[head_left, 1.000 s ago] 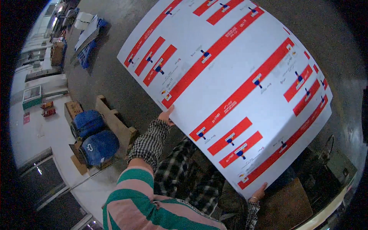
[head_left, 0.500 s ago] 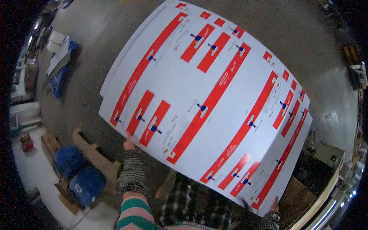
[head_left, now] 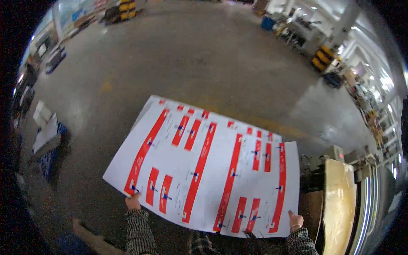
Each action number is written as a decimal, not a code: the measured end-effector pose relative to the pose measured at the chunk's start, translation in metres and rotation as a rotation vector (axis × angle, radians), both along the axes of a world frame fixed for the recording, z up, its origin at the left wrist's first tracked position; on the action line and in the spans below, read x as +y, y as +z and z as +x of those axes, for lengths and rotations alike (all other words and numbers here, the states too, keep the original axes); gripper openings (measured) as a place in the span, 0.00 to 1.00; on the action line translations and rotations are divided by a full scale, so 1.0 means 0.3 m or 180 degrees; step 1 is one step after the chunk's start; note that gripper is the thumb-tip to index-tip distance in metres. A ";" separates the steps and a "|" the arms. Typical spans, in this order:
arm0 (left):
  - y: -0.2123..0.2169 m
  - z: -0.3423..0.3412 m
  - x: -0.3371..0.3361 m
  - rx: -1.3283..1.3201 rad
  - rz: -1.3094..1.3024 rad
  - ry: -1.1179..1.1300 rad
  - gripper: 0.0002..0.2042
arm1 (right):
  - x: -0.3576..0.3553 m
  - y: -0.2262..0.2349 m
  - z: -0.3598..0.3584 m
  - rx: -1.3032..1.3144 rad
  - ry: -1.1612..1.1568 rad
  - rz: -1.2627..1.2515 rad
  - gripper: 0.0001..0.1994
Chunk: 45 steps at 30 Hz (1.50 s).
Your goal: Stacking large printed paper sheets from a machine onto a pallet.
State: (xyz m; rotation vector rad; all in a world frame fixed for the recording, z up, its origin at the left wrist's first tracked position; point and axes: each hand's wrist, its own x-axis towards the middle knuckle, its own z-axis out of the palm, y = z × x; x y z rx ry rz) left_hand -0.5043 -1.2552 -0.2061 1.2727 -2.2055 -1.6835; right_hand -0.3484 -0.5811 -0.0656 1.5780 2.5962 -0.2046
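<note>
A large white printed sheet (head_left: 216, 170) with red bands and small blue figures spans the space in front of me. A second edge peeks out along its far left side, so there may be more than one layer. My left hand (head_left: 133, 201) grips the near left edge, thumb on top and the other fingers hidden beneath. At the near right corner, my right hand (head_left: 296, 220) pinches the edge the same way. Between the two hands the sheet bows slightly, hiding most of my body.
A board with a pale yellow top (head_left: 340, 199) stands close on the right, beside machinery. To the left, a blue pallet (head_left: 46, 163) carries white material. Grey floor (head_left: 191, 55) stretches ahead. Yellow-and-black striped guards (head_left: 323, 58) surround a pillar base at far right.
My view has swung up and turned, bringing more floor and the far pillars into sight. The sheet sits lower in view, its near edge more level. Both hands keep their hold.
</note>
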 end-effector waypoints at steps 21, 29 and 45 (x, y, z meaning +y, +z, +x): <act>1.183 -0.058 0.549 0.1441 0.0143 -0.1273 0.23 | -0.211 0.821 0.104 0.1086 0.0894 -0.1105 0.30; 0.899 -0.090 0.329 0.1758 0.0651 -0.1637 0.23 | -0.514 0.612 0.537 0.2036 0.0389 -0.0656 0.28; 0.556 -0.964 0.257 0.2940 0.0455 -0.3492 0.15 | -1.832 -0.286 0.801 0.3938 -0.2697 0.0579 0.24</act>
